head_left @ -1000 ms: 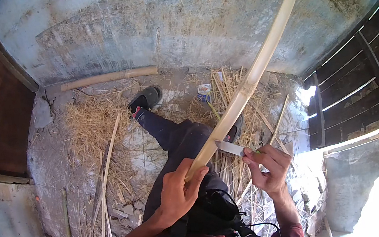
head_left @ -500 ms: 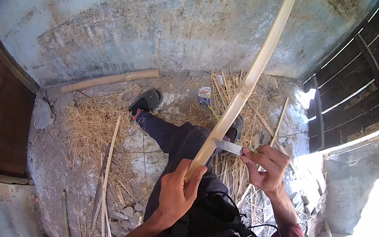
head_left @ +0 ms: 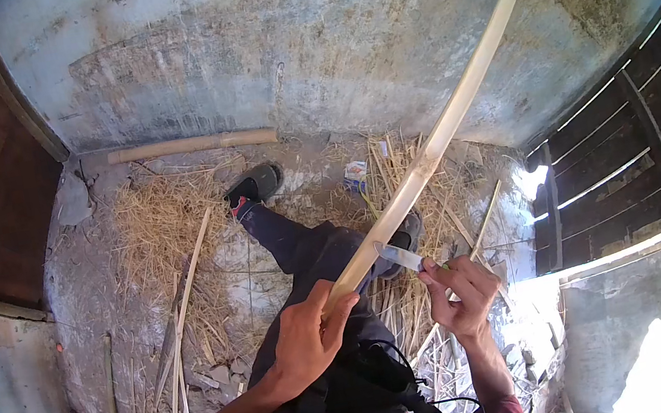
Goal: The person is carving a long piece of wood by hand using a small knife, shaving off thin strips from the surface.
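L hand clasps near end of split bamboo, which slants up & R past the R shoe; R hand pinches a knife, blade at bamboo's R edge. Prob. edge-trimming step; next stroke calls for firm L grip & shallow blade angle.

The left hand gripped the lower end of a split bamboo strip, which slanted up and to the right. The right hand held a knife, its tip at the strip's right edge (whether it touched was hard to tell). Straw-coloured shavings littered the floor; a bamboo pole lay along the stained wall.
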`<control>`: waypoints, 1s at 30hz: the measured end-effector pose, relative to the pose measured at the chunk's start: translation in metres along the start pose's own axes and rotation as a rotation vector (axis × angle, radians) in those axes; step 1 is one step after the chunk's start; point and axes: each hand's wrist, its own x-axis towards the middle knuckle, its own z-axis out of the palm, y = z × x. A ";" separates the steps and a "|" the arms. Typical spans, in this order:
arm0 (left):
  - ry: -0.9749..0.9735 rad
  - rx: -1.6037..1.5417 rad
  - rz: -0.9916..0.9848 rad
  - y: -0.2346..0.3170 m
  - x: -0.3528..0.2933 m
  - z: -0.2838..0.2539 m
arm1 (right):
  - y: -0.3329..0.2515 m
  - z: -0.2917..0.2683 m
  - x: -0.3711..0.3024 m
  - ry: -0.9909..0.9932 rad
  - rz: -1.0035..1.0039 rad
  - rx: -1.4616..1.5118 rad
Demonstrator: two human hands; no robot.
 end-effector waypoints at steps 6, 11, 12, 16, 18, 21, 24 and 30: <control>-0.078 0.080 -0.040 0.000 -0.020 -0.006 | 0.066 -0.014 0.018 0.287 0.416 -0.128; -0.151 0.072 -0.061 -0.021 -0.028 -0.009 | 0.091 -0.035 0.008 0.357 0.529 0.012; -0.151 0.050 -0.041 -0.022 -0.024 -0.008 | 0.087 -0.040 0.003 0.338 0.544 0.025; -0.073 0.026 -0.070 -0.025 -0.020 -0.005 | 0.061 -0.040 -0.017 0.256 0.500 0.219; -0.047 0.051 -0.069 -0.026 -0.019 -0.003 | 0.047 -0.034 -0.025 0.216 0.425 0.405; -0.084 0.033 -0.123 -0.013 -0.012 -0.003 | 0.023 -0.019 -0.019 0.024 0.190 0.538; -0.062 -0.031 -0.101 -0.006 -0.011 0.001 | 0.004 -0.005 -0.014 -0.118 0.124 0.419; -0.047 -0.050 -0.082 -0.001 -0.013 0.001 | 0.003 0.000 -0.017 -0.193 0.090 0.296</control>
